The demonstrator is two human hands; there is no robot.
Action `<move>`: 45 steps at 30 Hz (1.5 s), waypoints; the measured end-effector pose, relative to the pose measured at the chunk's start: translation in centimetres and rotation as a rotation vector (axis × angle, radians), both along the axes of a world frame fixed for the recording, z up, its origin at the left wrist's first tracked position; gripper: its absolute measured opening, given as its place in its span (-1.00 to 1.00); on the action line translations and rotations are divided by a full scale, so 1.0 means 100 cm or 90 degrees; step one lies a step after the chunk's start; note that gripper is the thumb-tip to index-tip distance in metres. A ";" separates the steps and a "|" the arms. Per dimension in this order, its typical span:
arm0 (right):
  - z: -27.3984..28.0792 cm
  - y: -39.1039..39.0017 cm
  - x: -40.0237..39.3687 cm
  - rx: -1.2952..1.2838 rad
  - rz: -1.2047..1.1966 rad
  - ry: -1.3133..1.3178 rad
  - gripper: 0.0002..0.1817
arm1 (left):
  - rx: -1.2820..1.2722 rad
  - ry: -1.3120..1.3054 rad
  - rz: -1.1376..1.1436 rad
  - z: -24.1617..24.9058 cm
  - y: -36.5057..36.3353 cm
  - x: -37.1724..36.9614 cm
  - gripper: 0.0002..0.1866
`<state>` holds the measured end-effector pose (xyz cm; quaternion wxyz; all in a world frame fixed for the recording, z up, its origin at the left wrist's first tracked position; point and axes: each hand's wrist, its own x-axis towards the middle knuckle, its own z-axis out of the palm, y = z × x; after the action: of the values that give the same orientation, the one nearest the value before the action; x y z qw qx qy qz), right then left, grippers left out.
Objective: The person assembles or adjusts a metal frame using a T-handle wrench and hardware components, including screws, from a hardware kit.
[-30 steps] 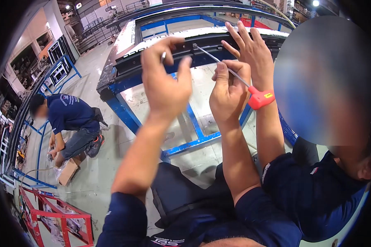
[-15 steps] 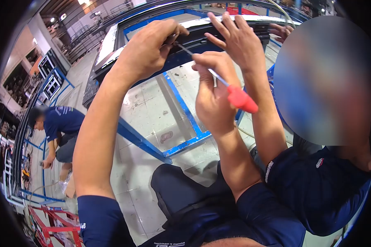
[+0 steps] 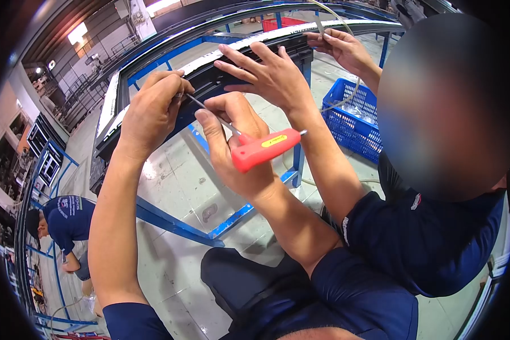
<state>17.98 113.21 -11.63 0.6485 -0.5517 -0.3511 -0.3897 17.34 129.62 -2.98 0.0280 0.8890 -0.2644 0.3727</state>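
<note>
My right hand [image 3: 238,147] is closed on a T-handle tool [image 3: 266,149] with a red grip and a thin metal shaft. The shaft slants up and left to the side of a black frame [image 3: 209,85]. At the shaft's far end my left hand [image 3: 153,110] is closed against the frame's edge, its fingertips pinched. What they hold there is hidden. A white strip [image 3: 204,59] runs along the top of the frame.
A co-worker's spread hand [image 3: 277,79] touches the frame just right of mine, and their other hand [image 3: 345,50] is farther right. A blue basket [image 3: 351,122] stands below. Blue stand legs [image 3: 175,222] are underneath. Another person [image 3: 68,221] bends at the left.
The view has shifted, so the frame, hands and tool appear farther left and lower. The red handle has turned and now lies crosswise. The co-worker's far hand and the basket show more fully.
</note>
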 end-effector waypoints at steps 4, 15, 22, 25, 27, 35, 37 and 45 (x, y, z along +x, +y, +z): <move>-0.001 0.003 -0.001 0.009 -0.006 0.072 -0.81 | 0.002 0.004 0.003 0.002 -0.001 -0.002 -0.75; -0.002 0.005 -0.002 0.040 0.024 0.045 -0.88 | -0.007 0.056 0.021 0.005 0.000 -0.003 -0.73; -0.005 0.003 0.007 0.026 0.042 -0.005 -0.87 | 0.036 0.002 0.000 0.004 0.003 0.000 -0.84; -0.003 0.001 0.007 -0.008 0.016 -0.029 -0.83 | 0.043 -0.020 0.004 0.003 0.006 0.004 -0.85; -0.003 0.003 0.009 0.031 0.021 -0.053 -0.81 | 0.026 0.000 0.003 0.003 0.007 0.005 -0.86; -0.002 0.013 0.017 0.088 -0.073 -0.156 -0.75 | -0.034 0.078 0.082 0.010 -0.002 -0.004 -0.81; -0.004 0.015 0.016 0.111 -0.052 -0.151 -0.72 | -0.033 0.074 0.058 0.009 -0.001 -0.003 -0.88; -0.007 0.020 0.003 0.226 0.114 -0.047 -0.50 | 0.011 0.055 0.041 0.010 0.005 0.001 -0.73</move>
<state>18.27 115.24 -12.29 0.7544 -0.3808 -0.3483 -0.4057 17.46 130.13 -2.03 0.0196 0.9126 -0.2374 0.3324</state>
